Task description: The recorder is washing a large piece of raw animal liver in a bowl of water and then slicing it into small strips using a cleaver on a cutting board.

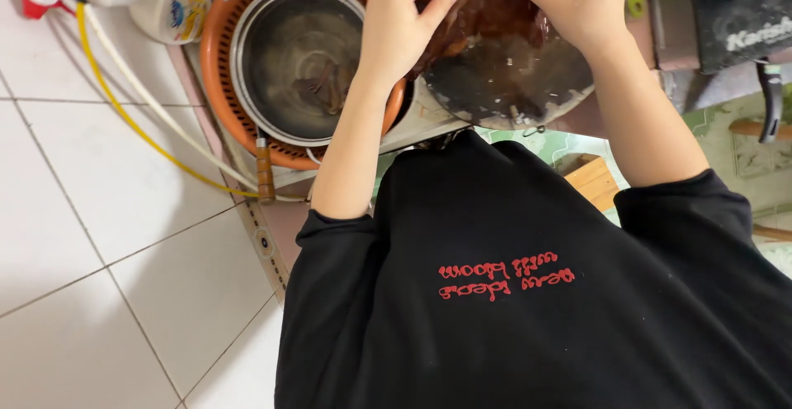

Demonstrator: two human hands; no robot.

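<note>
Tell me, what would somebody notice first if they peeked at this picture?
Probably both hands, the left hand and the right hand, gripping a wet brown bag over a round metal bowl at the top. Just left of them sits a steel pot inside an orange basket. Below, the black shirt with red lettering fills much of the view.
</note>
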